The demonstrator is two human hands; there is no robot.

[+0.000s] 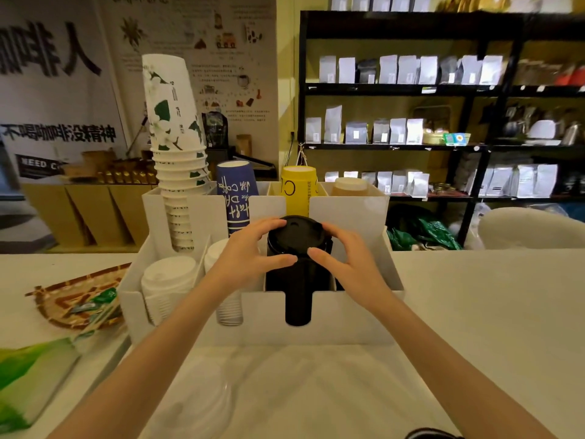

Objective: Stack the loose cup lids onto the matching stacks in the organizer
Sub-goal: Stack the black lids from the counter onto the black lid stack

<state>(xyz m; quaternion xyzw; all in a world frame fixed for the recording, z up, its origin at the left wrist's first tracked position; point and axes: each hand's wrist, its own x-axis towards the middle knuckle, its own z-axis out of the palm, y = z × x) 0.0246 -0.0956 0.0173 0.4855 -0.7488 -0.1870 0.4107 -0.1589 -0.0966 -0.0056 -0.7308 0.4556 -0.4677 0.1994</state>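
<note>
A white organizer stands on the counter in front of me. In its front row a tall stack of black lids fills the third slot. The top black lid is gripped from both sides, my left hand on its left edge and my right hand on its right edge. Two stacks of white lids fill the slots to the left; the second is partly hidden by my left wrist. A clear loose lid lies on the counter near me.
Behind the lids, the organizer holds a tall stack of white floral cups, blue cups, yellow cups and brown lids. A woven tray and green packets lie at the left. Black shelves stand behind.
</note>
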